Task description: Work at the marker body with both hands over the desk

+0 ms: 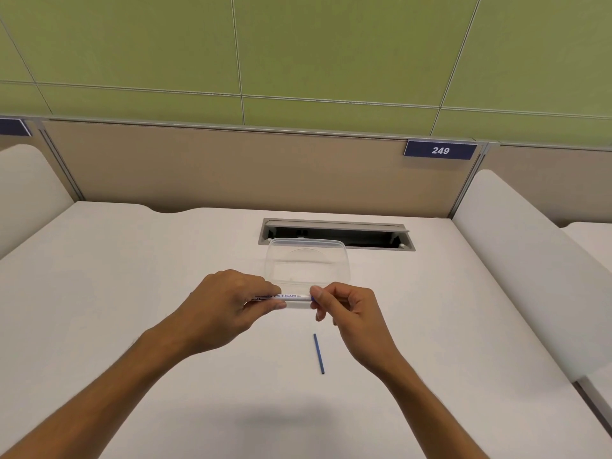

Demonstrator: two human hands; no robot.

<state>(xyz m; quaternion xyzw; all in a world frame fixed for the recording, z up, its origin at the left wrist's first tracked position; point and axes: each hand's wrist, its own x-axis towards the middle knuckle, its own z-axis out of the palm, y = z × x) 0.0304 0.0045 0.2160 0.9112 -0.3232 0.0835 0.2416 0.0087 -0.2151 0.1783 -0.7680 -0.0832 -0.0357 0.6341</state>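
Observation:
A white whiteboard marker (291, 296) with blue lettering is held level above the white desk (132, 293). My left hand (228, 303) grips its left part with curled fingers and thumb. My right hand (347, 309) pinches its right end between thumb and fingers. Just behind the marker stands a clear plastic container (308, 260). A thin dark blue stick (319, 353) lies on the desk below my right hand, apart from both hands.
A grey cable hatch (334, 232) is sunk into the desk behind the container. A beige partition (231, 170) with a blue sign reading 249 (439, 150) closes off the back. White side dividers (516, 260) flank the desk left and right.

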